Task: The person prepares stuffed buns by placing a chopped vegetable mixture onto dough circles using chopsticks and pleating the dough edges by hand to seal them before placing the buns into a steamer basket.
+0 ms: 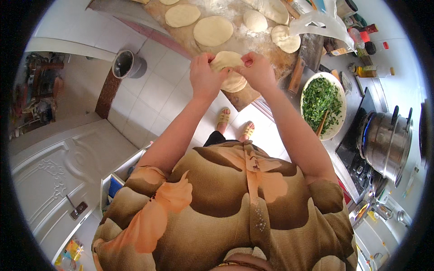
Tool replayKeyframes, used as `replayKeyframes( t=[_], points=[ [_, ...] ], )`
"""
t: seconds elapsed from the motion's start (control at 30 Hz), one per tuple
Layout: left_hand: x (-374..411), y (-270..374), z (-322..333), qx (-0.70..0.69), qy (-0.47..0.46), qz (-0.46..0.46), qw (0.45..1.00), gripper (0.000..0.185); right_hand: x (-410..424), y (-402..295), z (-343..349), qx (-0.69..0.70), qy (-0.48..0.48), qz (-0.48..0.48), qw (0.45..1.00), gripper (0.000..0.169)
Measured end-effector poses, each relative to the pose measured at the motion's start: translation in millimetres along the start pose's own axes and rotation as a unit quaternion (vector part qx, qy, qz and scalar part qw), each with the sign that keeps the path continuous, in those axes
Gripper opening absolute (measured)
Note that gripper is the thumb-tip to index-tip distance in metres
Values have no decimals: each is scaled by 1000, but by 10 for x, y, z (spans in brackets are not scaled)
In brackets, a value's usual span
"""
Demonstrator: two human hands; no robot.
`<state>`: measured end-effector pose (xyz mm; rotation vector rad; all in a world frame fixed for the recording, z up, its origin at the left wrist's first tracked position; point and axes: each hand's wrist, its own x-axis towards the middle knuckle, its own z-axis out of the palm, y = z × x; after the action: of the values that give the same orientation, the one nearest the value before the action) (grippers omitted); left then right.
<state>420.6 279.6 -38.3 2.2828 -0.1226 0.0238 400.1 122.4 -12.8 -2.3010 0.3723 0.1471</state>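
My left hand (207,76) and my right hand (259,71) pinch a piece of rolled dough (226,59) from its two sides. They are at the near corner of a floured wooden board (242,99). Just below my fingers is a rounded dough part (236,85); whether it belongs to the same piece I cannot tell. Beyond my hands lie flat dough ovals (213,31), a round dough piece (255,21) and a creased dough lump (285,39). A longer dough piece (271,10) rests at the far side.
On the right stands a bowl (342,117) of chopped greens (318,98) with chopsticks (323,123) in it. A wooden handle (296,76) lies beside the board. Farther right, a metal pot (383,142) sits over a lit gas burner. A bucket (129,64) is on the left floor.
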Motion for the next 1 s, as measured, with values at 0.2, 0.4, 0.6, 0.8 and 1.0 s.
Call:
replayKeyframes(
  t=[0.2,0.4,0.6,0.8,1.0],
  points=[
    [121,-28,9,-96,-43,-62,993,37,56,158,99,88,14,-76,993,27],
    [108,-38,22,-136,-37,11,990,27,22,217,94,211,-1,-16,977,34],
    [-51,29,-107,-254,-67,25,965,29,-23,134,-6,210,-84,-40,973,42],
    [306,308,-110,-485,-269,-197,809,34,-43,47,-349,400,-114,89,905,32],
    [347,648,251,-605,-400,-241,645,37,-179,149,-854,429,-32,94,898,28]
  ],
)
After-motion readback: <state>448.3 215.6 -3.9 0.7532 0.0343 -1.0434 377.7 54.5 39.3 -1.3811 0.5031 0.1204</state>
